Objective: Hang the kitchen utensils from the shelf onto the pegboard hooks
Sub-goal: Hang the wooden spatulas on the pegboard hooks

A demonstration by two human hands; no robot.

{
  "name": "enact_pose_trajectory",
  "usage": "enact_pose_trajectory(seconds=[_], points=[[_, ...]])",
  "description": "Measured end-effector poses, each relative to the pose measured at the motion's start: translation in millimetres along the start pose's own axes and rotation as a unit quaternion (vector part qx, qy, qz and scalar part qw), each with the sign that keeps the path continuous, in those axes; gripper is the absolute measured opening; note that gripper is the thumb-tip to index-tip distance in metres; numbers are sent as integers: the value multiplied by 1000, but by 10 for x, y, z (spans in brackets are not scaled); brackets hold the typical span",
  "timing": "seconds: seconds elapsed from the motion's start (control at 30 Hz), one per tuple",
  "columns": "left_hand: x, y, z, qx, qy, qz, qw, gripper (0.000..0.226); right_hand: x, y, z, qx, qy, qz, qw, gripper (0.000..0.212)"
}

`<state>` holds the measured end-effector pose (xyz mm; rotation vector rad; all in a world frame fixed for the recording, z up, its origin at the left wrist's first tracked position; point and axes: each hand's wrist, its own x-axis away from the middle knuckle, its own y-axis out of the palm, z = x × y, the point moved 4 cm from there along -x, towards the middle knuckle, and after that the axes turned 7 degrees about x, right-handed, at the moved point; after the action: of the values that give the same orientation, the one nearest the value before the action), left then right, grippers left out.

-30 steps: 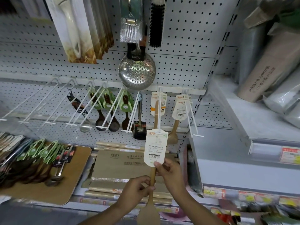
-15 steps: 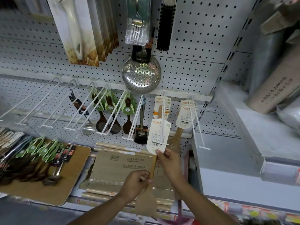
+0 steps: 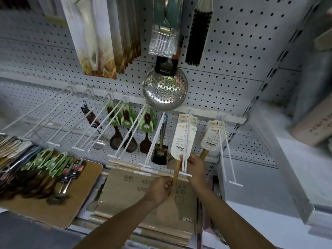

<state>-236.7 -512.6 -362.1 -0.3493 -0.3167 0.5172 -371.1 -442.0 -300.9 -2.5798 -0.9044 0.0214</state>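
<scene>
White shop pegboard (image 3: 224,56) fills the head view, with a row of long white wire hooks over a shelf stacked with boxed boards. Compared with a second ago, the carded wooden spatula (image 3: 182,141) has gone from held loose in front of the hook tip to threaded on: its white card now sits around the double wire hook (image 3: 186,139), well up the prongs past the front crossbar, and closer to the same-type cards already hanging behind it. Left hand (image 3: 159,190) has its fingers curled around the wooden handle, below the card; right hand (image 3: 195,168) pinches the card's lower edge and handle top, right beside the hook wires, fingertips touching the card. The spatula blade runs below the left fingers and is mostly hidden by the hand and wrist. Judged: this piece is nearly hung, needs only a push further back and a release. Plenty left, though: the pile of green-carded dark spoons (image 3: 45,164) lies on a wooden board (image 3: 84,193) well left of the left hand, and several hooks (image 3: 53,121) above it look bare. A steel skimmer (image 3: 165,90) hangs above the fingers, clear of the work.
</scene>
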Motion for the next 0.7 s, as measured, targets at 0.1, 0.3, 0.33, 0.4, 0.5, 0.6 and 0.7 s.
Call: enact_pose_trajectory(seconds=[0.1, 0.3, 0.33, 0.4, 0.5, 0.6, 0.7], points=[[-74, -10, 17, -8, -15, 10, 1000, 11, -138, -30, 52, 53, 24, 15, 998, 21], [-109, -80, 131, -3, -10, 44, 999, 29, -208, -9, -5, 40, 0, 56, 998, 17], [-107, -116, 137, 4, -2, 54, 999, 38, -202, -14, 31, 52, 7, 48, 997, 23], [-89, -213, 143, 6, 23, 61, 998, 45, -157, -49, 126, 87, 26, 5, 996, 33], [-25, -423, 113, 13, 49, 74, 996, 37, -20, -45, 203, 181, -32, -47, 982, 31], [93, -685, 128, 3, 67, 93, 993, 29, 138, 65, 127, 198, -93, -66, 974, 18], [284, -944, 106, -83, 91, 107, 987, 32, 220, 276, 58, 235, -158, -127, 951, 34]])
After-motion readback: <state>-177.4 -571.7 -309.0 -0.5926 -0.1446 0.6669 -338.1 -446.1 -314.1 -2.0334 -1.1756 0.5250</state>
